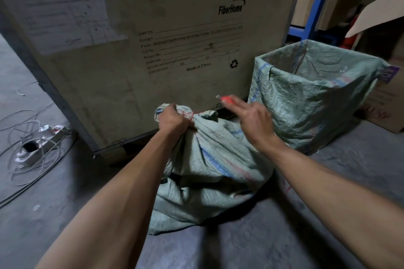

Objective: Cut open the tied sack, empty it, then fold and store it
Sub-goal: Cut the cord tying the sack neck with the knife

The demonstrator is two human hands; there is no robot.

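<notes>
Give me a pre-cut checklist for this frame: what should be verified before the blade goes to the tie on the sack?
1. Sack neck held firm: ok, left hand grips the tied sack just below the red tie.
2. Cutter in hand: ok, right hand holds the red cutter.
3. Blade extended: cannot tell, blurred.
4. Blade at the tie: not ok, apart from it.
5. Left fingers away from the tie: not ok, right beside it.
6. Lined box open for contents: ok.

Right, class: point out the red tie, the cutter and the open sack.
red tie (pixel 190 115), head view: strand round the neck.
cutter (pixel 226 99), head view: red handle.
open sack (pixel 306 98), head view: front wall.
</notes>
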